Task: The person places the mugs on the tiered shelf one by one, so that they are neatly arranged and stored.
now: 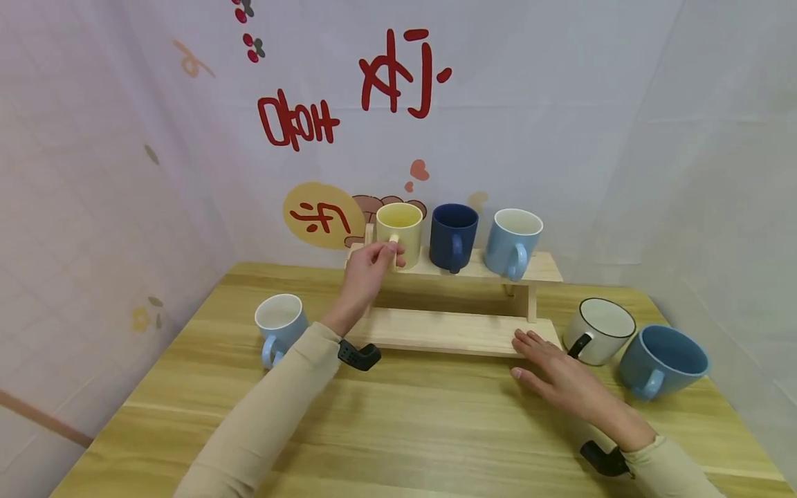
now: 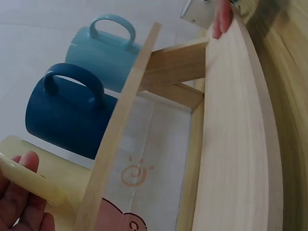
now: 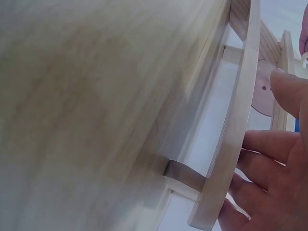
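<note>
On the top board of a two-tier wooden rack [image 1: 429, 328] stand a yellow mug [image 1: 407, 238], a dark blue mug [image 1: 445, 238] and a light blue mug [image 1: 507, 242]. My left hand [image 1: 371, 266] pinches the yellow mug's handle, which the left wrist view shows between thumb and fingers. The mug is upright at the board's left end. My right hand [image 1: 560, 377] has its fingers extended and touches the right end of the lower board; in the right wrist view the fingers [image 3: 264, 173] lie against that board [image 3: 236, 130].
A white-and-light-blue mug [image 1: 283, 328] stands left of the rack. To the right are a white mug with a black rim [image 1: 600, 335] and a wide blue mug [image 1: 663, 363]. A printed cloth [image 1: 535, 124] hangs behind the wooden table [image 1: 398, 429].
</note>
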{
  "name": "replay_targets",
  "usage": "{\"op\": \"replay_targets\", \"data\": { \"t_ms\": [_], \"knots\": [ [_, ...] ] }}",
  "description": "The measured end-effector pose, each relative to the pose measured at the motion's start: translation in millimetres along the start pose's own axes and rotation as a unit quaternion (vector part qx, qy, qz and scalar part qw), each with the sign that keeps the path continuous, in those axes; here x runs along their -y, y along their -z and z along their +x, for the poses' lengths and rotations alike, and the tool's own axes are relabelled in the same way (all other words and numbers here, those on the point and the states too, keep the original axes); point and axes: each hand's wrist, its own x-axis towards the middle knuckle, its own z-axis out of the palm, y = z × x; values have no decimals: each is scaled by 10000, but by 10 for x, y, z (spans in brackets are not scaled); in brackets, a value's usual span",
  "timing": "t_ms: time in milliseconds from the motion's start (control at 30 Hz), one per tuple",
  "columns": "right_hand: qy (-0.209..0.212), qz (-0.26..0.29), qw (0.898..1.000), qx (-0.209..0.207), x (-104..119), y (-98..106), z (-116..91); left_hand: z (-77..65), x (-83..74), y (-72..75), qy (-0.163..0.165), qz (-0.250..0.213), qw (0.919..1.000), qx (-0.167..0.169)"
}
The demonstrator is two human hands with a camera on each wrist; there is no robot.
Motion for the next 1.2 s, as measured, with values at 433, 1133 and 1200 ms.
{"op": "replay_targets", "data": {
  "t_ms": [433,1133,1200],
  "knots": [
    [27,-79,9999,-67,2,-24,7,-310,117,143,-791,696,9944,-58],
    [-65,-32,10000,-12,-20,-10,10,-973,225,605,-2133,2526,9436,178],
    [-101,-33,9999,37,-22,-5,10,-1024,229,690,-2235,2637,9383,71]
  ]
}}
